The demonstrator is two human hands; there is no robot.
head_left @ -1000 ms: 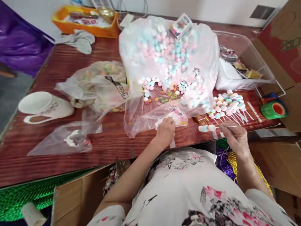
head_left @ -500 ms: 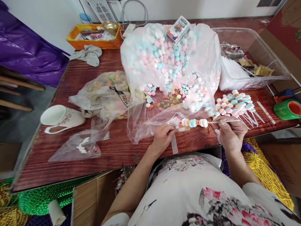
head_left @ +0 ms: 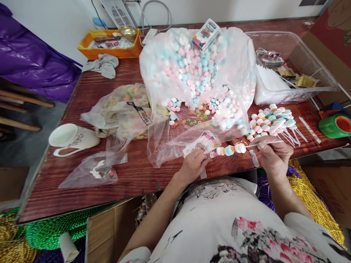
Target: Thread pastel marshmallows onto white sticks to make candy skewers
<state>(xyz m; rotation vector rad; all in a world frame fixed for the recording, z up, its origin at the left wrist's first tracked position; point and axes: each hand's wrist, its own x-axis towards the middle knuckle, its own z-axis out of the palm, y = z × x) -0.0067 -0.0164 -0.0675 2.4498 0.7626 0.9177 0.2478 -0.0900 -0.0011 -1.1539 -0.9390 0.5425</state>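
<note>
My right hand [head_left: 274,155] is closed on the bare white stick of a marshmallow skewer [head_left: 229,150], held level above the table's front edge. Pink, white and blue pieces with an orange one are threaded on it. At the skewer's left end, my left hand [head_left: 193,165] has its fingers pinched together; what lies in the pinch is hidden. A printed card or wrapper [head_left: 201,143] with coloured dots shows just behind those fingers. Beyond the right hand, finished-looking skewers [head_left: 271,122] lie in a heap, sticks toward me.
A big clear bag of pastel marshmallows [head_left: 197,65] with small coloured rings [head_left: 196,118] lies open at the middle. Around it are a white mug [head_left: 74,138], another plastic bag [head_left: 117,109], a clear bin [head_left: 298,58], green tape [head_left: 334,126] and an orange tray [head_left: 109,51].
The skewer's left end has dipped slightly, and my right hand has shifted a little right. More of the printed card or wrapper shows behind my left hand.
</note>
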